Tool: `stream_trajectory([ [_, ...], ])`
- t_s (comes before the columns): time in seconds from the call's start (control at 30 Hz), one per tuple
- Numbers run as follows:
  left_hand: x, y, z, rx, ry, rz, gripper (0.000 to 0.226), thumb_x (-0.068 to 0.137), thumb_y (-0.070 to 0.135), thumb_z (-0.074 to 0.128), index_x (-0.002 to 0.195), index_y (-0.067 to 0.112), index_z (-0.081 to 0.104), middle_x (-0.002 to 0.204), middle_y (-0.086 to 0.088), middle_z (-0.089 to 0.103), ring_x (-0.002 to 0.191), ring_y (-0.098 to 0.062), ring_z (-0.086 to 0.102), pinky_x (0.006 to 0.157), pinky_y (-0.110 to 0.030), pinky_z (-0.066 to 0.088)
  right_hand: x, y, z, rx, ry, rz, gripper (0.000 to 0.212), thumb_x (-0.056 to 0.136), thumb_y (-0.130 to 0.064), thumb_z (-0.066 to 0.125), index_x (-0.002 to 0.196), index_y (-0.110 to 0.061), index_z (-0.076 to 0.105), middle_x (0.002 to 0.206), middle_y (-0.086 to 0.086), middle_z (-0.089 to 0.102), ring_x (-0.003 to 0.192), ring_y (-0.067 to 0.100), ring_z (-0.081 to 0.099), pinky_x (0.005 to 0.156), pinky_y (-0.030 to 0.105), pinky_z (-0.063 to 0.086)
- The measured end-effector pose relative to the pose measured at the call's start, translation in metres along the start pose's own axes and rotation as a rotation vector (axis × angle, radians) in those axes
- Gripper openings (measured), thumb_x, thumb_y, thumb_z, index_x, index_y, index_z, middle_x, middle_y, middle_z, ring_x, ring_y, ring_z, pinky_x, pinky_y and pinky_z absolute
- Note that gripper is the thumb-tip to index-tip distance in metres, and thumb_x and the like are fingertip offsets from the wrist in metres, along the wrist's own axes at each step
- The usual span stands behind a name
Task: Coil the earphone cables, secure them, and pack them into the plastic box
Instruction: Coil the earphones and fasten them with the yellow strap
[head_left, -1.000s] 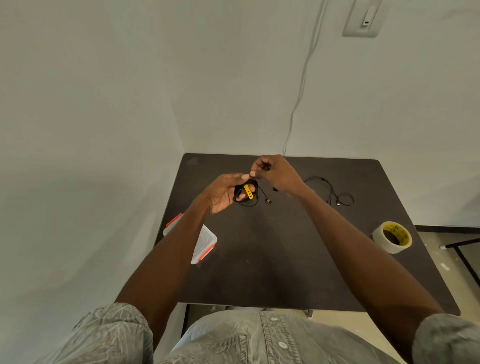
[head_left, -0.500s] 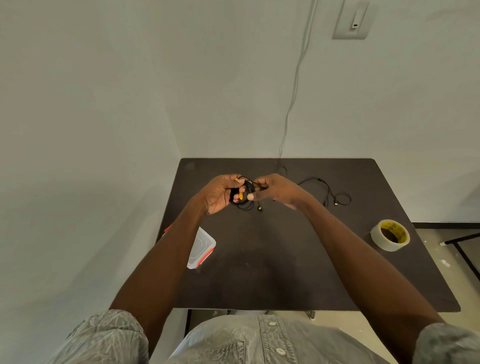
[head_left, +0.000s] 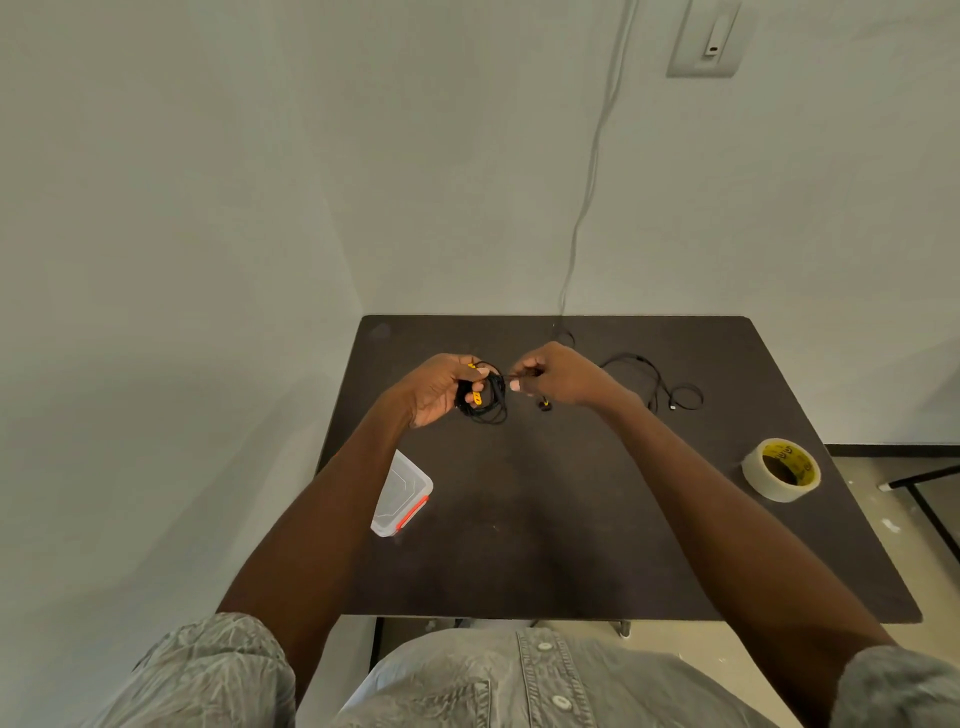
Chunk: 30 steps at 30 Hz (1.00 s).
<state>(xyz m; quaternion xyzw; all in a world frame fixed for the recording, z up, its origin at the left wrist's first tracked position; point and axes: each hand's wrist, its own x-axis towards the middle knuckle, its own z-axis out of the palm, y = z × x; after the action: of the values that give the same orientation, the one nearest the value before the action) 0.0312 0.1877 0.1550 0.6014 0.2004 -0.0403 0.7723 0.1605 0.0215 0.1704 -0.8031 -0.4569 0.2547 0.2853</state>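
Dark table (head_left: 545, 545) in a white corner: left hand (head_left: 436, 387) grips coiled earphone cable (head_left: 488, 400); right hand (head_left: 558, 374) pinches its strand. Plastic box (head_left: 402, 493) near left, tape roll (head_left: 781, 469) right, second cable (head_left: 654, 382) far right.

The black earphone cable with yellow fittings (head_left: 485, 397) is hanging in loose loops above the table's far half, one earbud dangling to its right. A second black earphone cable (head_left: 657, 382) is lying uncoiled near the far right edge. The clear plastic box (head_left: 402, 493), with red latches, is sitting closed at the left edge.
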Motion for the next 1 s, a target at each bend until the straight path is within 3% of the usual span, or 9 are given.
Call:
stream_trajectory([
  [0.17, -0.002, 0.004, 0.005, -0.027, 0.071, -0.021, 0.026, 0.100, 0.021, 0.049, 0.101, -0.002, 0.060, 0.062, -0.003, 0.044, 0.051, -0.011, 0.036, 0.052, -0.023, 0.038, 0.003, -0.001, -0.001, -0.087, 0.026, -0.047, 0.024, 0.096, -0.008, 0.054, 0.111, -0.010, 0.071, 0.107, 0.004, 0.070, 0.097, 0.019, 0.063, 0.089, 0.032, 0.046],
  [0.3, -0.002, 0.004, 0.007, -0.080, 0.041, -0.024, 0.018, 0.099, 0.012, 0.046, 0.093, 0.002, 0.060, 0.065, -0.006, 0.048, 0.056, -0.015, 0.037, 0.054, -0.027, 0.041, 0.005, 0.005, 0.010, -0.224, 0.171, -0.179, 0.020, 0.093, -0.002, 0.055, 0.104, -0.002, 0.072, 0.102, 0.014, 0.067, 0.099, 0.028, 0.058, 0.087, 0.034, 0.040],
  [0.37, -0.002, 0.003, 0.006, -0.101, 0.028, -0.025, 0.017, 0.097, 0.007, 0.044, 0.092, 0.003, 0.059, 0.069, -0.008, 0.049, 0.057, -0.015, 0.038, 0.053, -0.026, 0.042, 0.007, 0.009, 0.017, -0.270, 0.250, -0.157, 0.020, 0.090, -0.004, 0.060, 0.105, -0.007, 0.074, 0.102, 0.010, 0.060, 0.102, 0.026, 0.048, 0.089, 0.032, 0.035],
  [0.43, -0.003, 0.001, 0.006, -0.122, 0.020, -0.025, 0.017, 0.096, 0.006, 0.043, 0.094, 0.001, 0.059, 0.073, -0.009, 0.051, 0.058, -0.015, 0.039, 0.053, -0.027, 0.044, 0.007, 0.007, 0.023, -0.251, 0.301, -0.135, 0.019, 0.088, -0.002, 0.060, 0.095, -0.009, 0.077, 0.087, 0.003, 0.055, 0.095, 0.026, 0.046, 0.080, 0.029, 0.033],
  [0.53, -0.002, -0.001, 0.007, -0.149, 0.026, -0.027, 0.017, 0.096, 0.006, 0.043, 0.095, 0.001, 0.060, 0.073, -0.009, 0.052, 0.059, -0.014, 0.041, 0.053, -0.026, 0.044, 0.002, 0.000, 0.030, 0.017, 0.290, -0.006, 0.022, 0.080, 0.007, 0.056, 0.077, -0.004, 0.075, 0.067, 0.006, 0.064, 0.066, 0.018, 0.058, 0.058, 0.018, 0.041],
  [0.6, -0.001, -0.003, 0.009, -0.164, 0.046, -0.028, 0.017, 0.097, 0.005, 0.043, 0.097, 0.000, 0.059, 0.073, -0.010, 0.050, 0.060, -0.015, 0.041, 0.054, -0.026, 0.044, 0.000, -0.001, 0.035, 0.242, 0.297, 0.117, 0.024, 0.078, 0.007, 0.057, 0.080, -0.005, 0.077, 0.066, 0.008, 0.068, 0.055, 0.008, 0.057, 0.058, 0.016, 0.048],
  [0.67, 0.000, -0.006, 0.009, -0.165, 0.064, -0.031, 0.017, 0.096, 0.005, 0.044, 0.099, -0.001, 0.060, 0.079, -0.012, 0.051, 0.066, -0.017, 0.043, 0.057, -0.026, 0.044, -0.001, -0.002, 0.041, 0.462, 0.309, 0.186, 0.018, 0.081, 0.008, 0.058, 0.082, 0.000, 0.075, 0.068, 0.014, 0.067, 0.053, 0.012, 0.058, 0.057, 0.026, 0.054],
  [0.83, 0.002, -0.009, 0.011, -0.159, 0.111, -0.049, 0.018, 0.096, 0.003, 0.044, 0.099, -0.003, 0.061, 0.085, -0.015, 0.051, 0.072, -0.019, 0.045, 0.067, -0.030, 0.040, -0.005, -0.006, 0.042, 0.735, 0.289, 0.268, 0.009, 0.082, 0.008, 0.064, 0.081, 0.001, 0.070, 0.060, 0.011, 0.061, 0.045, 0.013, 0.052, 0.042, 0.024, 0.042],
  [1.0, 0.001, -0.010, 0.018, -0.133, 0.215, -0.024, 0.018, 0.097, 0.001, 0.045, 0.093, -0.002, 0.062, 0.080, -0.014, 0.053, 0.064, -0.016, 0.044, 0.056, -0.023, 0.041, -0.006, -0.001, 0.043, 0.944, 0.144, 0.354, 0.013, 0.083, 0.003, 0.061, 0.084, -0.007, 0.070, 0.067, 0.003, 0.063, 0.057, 0.009, 0.053, 0.051, 0.022, 0.036],
])
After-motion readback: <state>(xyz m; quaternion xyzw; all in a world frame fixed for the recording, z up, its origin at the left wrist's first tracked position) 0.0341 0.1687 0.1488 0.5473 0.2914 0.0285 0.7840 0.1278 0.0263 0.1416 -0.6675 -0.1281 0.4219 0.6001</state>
